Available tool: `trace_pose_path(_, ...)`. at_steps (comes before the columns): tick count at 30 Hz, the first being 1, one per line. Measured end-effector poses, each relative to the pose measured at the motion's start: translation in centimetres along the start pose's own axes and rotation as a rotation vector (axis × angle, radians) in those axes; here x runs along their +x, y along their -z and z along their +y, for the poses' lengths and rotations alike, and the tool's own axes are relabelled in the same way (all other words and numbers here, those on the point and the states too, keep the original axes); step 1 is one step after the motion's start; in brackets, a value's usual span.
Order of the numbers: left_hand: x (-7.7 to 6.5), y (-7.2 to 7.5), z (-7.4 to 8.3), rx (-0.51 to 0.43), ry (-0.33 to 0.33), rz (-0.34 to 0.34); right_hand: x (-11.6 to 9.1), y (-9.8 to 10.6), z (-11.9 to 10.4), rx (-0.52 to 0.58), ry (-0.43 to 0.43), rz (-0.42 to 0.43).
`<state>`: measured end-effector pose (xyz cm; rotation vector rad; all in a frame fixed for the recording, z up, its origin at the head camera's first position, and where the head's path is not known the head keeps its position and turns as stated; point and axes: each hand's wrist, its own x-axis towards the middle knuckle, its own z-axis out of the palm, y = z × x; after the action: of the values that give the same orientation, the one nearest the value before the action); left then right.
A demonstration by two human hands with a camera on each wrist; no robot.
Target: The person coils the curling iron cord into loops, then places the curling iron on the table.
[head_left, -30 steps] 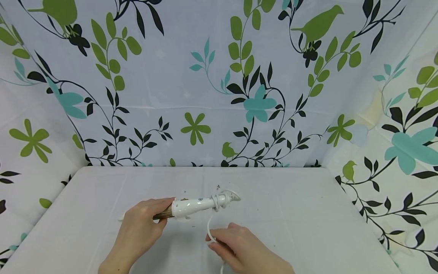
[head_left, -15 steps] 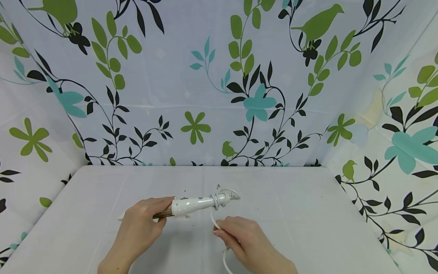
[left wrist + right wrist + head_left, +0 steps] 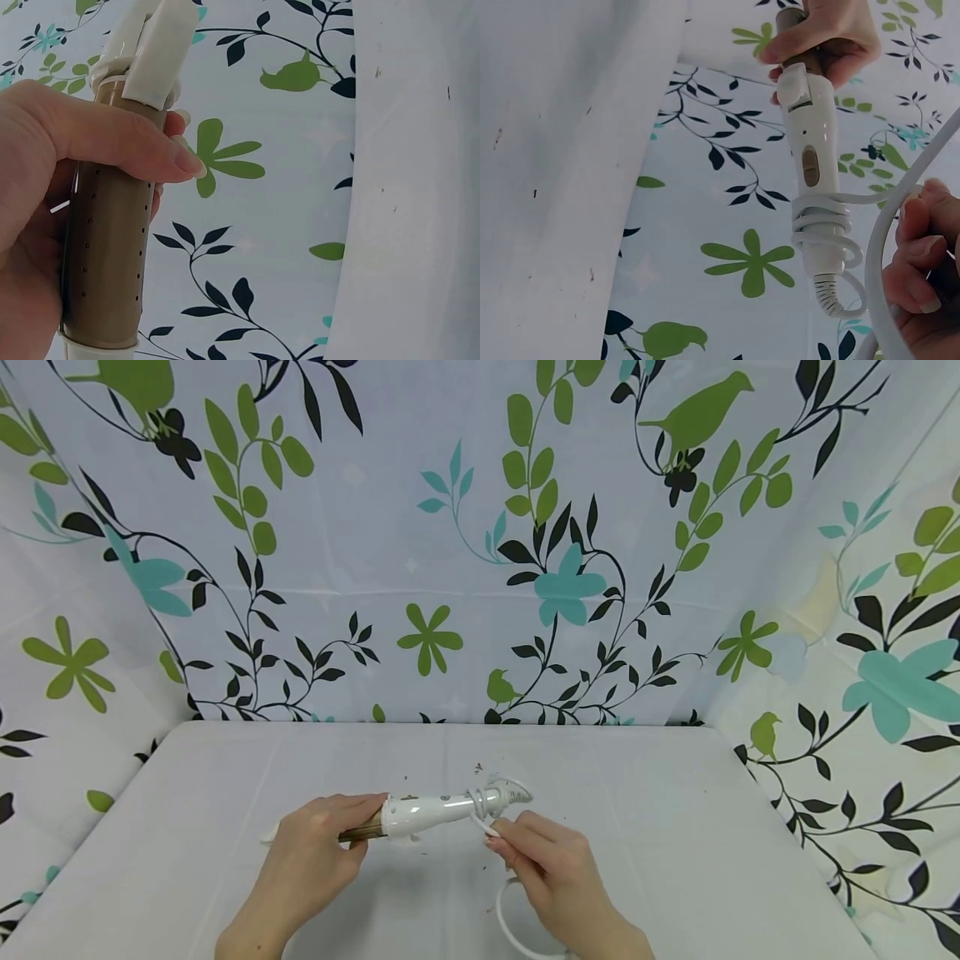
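Note:
A white curling iron [image 3: 427, 814] with a brown barrel lies across my view, held above the white table. My left hand [image 3: 311, 847] grips it round the barrel [image 3: 109, 262], which shows rows of small holes in the left wrist view. Several turns of white cord [image 3: 821, 219] wrap the far end of the handle, beside the ribbed strain relief [image 3: 828, 292]. Close below that end, my right hand [image 3: 558, 872] pinches the cord between thumb and fingers. A slack loop of the cord hangs beneath the right hand. A brown switch [image 3: 810, 166] faces the right wrist camera.
The white table [image 3: 675, 827] bears a few small dark marks. A curtain [image 3: 375, 527] printed with leaves, birds and flowers stands behind the table and along both sides.
My right hand has risen and moved slightly right, bringing the cord close to the handle's end. The loop below it has widened. The left hand and the curling iron have barely moved.

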<state>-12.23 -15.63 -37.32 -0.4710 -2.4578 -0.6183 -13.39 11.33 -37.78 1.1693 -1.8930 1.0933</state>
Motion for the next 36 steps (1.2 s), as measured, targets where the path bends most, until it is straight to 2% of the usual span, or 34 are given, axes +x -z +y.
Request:
trace_pose_path(10, -0.1, -0.2, 0.0, -0.030, -0.037, 0.014, 0.3, 0.3, 0.4, -0.045, -0.059, 0.145)
trace_pose_path(16, -0.2, -0.4, 0.2, -0.047, -0.065, 0.023, 0.2, 0.4, 0.6, -0.067, -0.106, 0.153)
trace_pose_path(24, -0.2, -0.5, 0.2, -0.046, -0.089, 0.026, 0.3, 0.9, 0.5, -0.068, -0.126, 0.100)
trace_pose_path(30, -0.1, -0.5, 0.3, -0.032, -0.085, 0.031, 0.4, 1.3, 0.6, -0.148, -0.134, 0.121)
trace_pose_path(36, -0.1, -0.4, 0.3, -0.027, -0.086, 0.043, 0.4, 1.7, 0.6, -0.162, -0.245, 0.158)
